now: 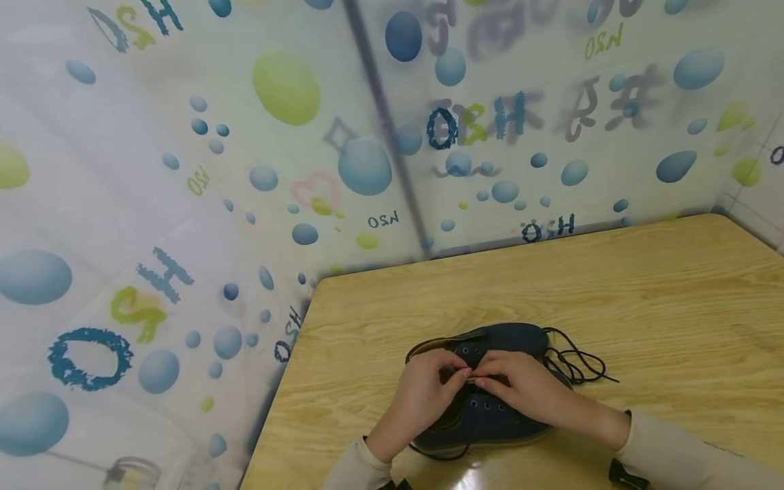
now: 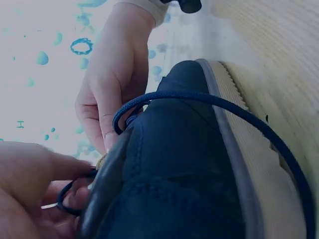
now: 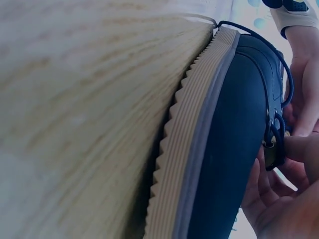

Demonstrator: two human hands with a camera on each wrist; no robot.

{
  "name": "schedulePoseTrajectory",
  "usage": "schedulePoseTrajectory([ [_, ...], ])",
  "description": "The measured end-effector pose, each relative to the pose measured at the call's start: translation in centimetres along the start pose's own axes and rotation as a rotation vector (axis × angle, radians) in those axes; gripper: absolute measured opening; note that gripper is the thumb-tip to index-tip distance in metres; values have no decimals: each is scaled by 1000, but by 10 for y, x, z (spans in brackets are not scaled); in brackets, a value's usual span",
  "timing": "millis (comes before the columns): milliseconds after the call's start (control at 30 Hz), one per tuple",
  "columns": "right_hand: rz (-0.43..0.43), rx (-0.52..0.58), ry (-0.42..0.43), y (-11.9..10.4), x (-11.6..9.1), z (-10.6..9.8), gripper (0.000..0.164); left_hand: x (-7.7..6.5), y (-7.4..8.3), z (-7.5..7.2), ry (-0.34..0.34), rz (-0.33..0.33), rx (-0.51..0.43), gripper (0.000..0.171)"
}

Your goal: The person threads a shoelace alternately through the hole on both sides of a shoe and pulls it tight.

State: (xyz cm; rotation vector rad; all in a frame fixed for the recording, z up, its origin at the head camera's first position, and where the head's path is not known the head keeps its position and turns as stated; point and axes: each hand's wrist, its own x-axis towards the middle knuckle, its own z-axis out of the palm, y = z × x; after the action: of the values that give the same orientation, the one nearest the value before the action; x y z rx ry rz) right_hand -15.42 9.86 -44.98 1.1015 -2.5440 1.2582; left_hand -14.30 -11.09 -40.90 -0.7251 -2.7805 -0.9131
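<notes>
A navy lace-up shoe (image 1: 508, 427) with a pale ridged sole (image 3: 184, 129) stands on the table, toe to the right. My left hand (image 1: 425, 388) reaches over its opening from the left and pinches a dark shoelace, which loops by its fingers in the left wrist view. From the right, my right hand (image 1: 527, 384) comes over the front of the shoe, its thumb and fingers pinched on the lace near the tongue, fingertips close to the left hand's. A long shoelace (image 2: 264, 130) arcs over the shoe's side and down to the table. The fingers partly hide the pinched part.
Another navy shoe (image 1: 517, 337) lies close behind the first. Loose black laces (image 1: 578, 364) trail on the wooden table (image 1: 661, 299) to the right. A patterned curtain (image 1: 490, 177) hangs along the table's back and left edges.
</notes>
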Motion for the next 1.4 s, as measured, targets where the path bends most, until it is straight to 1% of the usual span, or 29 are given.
schedulePoseTrajectory([
  [33,1,2,-1,0,0,0,15,0,1,-1,38,8,-34,13],
  [100,5,4,-6,0,1,0,15,0,2,-7,128,36,-131,13],
  [133,9,3,-8,0,1,0,15,0,3,-11,162,47,-201,14],
  [200,17,-1,-11,0,1,0,15,-1,5,-22,194,90,-390,16],
  [267,25,-7,-12,0,1,0,15,-2,6,-35,195,152,-594,18],
  [333,30,-8,-13,0,1,-1,16,-3,8,-49,172,205,-760,19],
  [367,29,-7,-13,0,1,-1,16,-5,8,-56,156,237,-817,18],
  [400,28,-5,-13,0,1,-1,16,-6,8,-62,141,265,-836,18],
  [433,26,-4,-13,0,0,-1,16,-8,8,-68,121,275,-830,17],
  [467,23,-3,-12,0,0,-1,16,-10,9,-74,83,281,-799,15],
  [500,20,-3,-11,0,0,-1,16,-13,9,-78,29,254,-748,15],
  [567,13,-3,-5,0,1,-1,15,-16,10,-83,-110,180,-584,17],
  [600,12,-3,-2,-1,1,-1,15,-18,10,-84,-183,126,-484,16],
  [633,11,-4,1,-1,1,-1,14,-19,10,-82,-254,77,-371,15],
  [667,10,-7,5,-1,1,-1,14,-20,9,-79,-321,40,-269,15],
  [700,9,-11,9,-1,1,-1,14,-20,9,-74,-371,3,-181,15],
  [733,11,-12,9,-1,1,-1,13,-19,8,-69,-402,-14,-103,14],
  [767,14,-10,8,-1,1,-1,13,-19,7,-63,-416,-21,-37,11],
  [800,16,-9,7,-1,1,-1,13,-18,7,-57,-421,-14,24,9],
  [867,19,-2,3,0,1,-1,13,-17,7,-47,-411,32,126,8],
  [933,20,9,-2,0,1,-1,14,-15,7,-39,-382,92,234,7],
  [1000,18,20,-6,0,1,0,14,-15,6,-34,-345,128,304,9],
  [1067,18,25,-12,0,1,0,14,-14,6,-30,-298,116,335,13],
  [1200,17,17,-11,0,1,0,14,-14,7,-25,-173,44,375,25],
  [1233,18,12,-7,0,1,-1,13,-13,7,-23,-150,35,392,26],
  [1267,18,11,-4,0,1,-1,13,-12,7,-22,-130,38,410,25],
  [1333,21,13,-1,0,1,-1,13,-11,7,-19,-99,66,433,20],
  [1400,23,16,-4,0,2,-1,13,-11,6,-19,-75,96,416,11],
])
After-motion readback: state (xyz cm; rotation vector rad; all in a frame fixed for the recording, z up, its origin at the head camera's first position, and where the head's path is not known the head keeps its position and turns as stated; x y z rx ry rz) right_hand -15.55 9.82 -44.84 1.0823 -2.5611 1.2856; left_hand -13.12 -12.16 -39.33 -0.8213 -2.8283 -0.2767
